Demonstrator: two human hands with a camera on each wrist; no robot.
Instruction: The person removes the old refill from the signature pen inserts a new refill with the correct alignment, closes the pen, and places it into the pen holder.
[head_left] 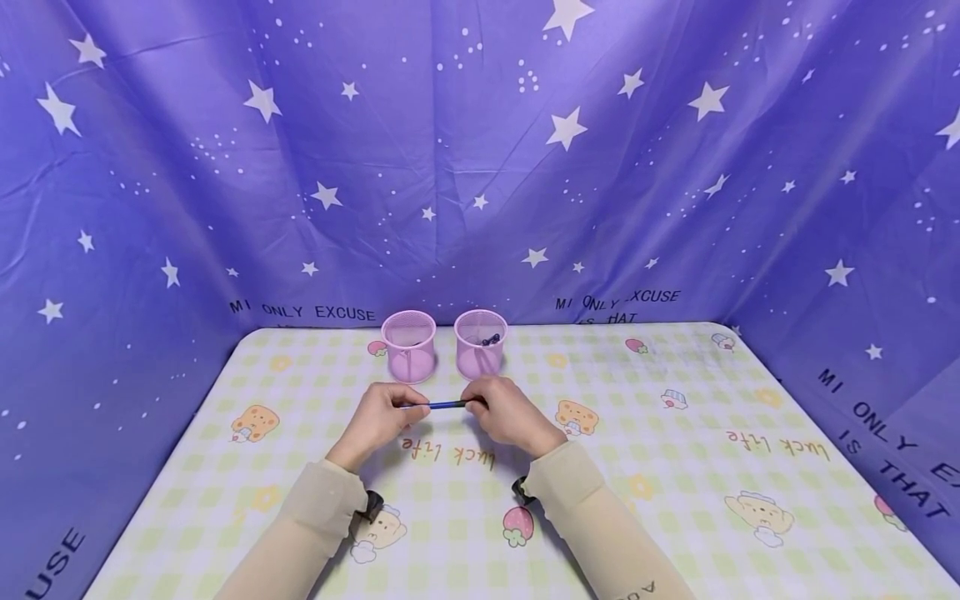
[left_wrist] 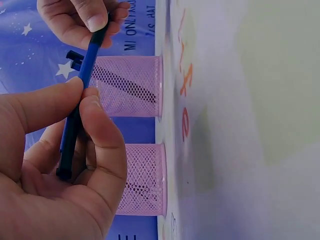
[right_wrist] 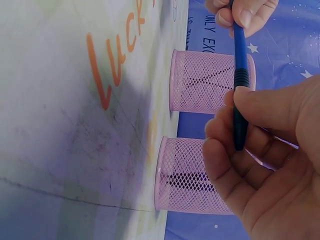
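A blue pen [head_left: 447, 405] with dark ends is held level between the two hands, in front of two pink mesh cups. My left hand [head_left: 384, 419] pinches it between thumb and fingers near its dark rear end, which shows inside the curled fingers in the left wrist view. My right hand [head_left: 510, 414] pinches the other end at the dark ribbed grip [right_wrist: 241, 78]. In the right wrist view the pen's narrow tip points into the right palm. Past the pen, the right mesh cup [head_left: 480, 360] has dark pen ends [head_left: 491, 340] showing at its rim.
The left mesh cup [head_left: 410, 364] stands beside the right one near the table's back edge, with thin dark lines showing through its mesh. A checked cloth [head_left: 667, 467] with cartoon prints covers the table. Purple star-printed curtains [head_left: 480, 167] enclose the back and sides.
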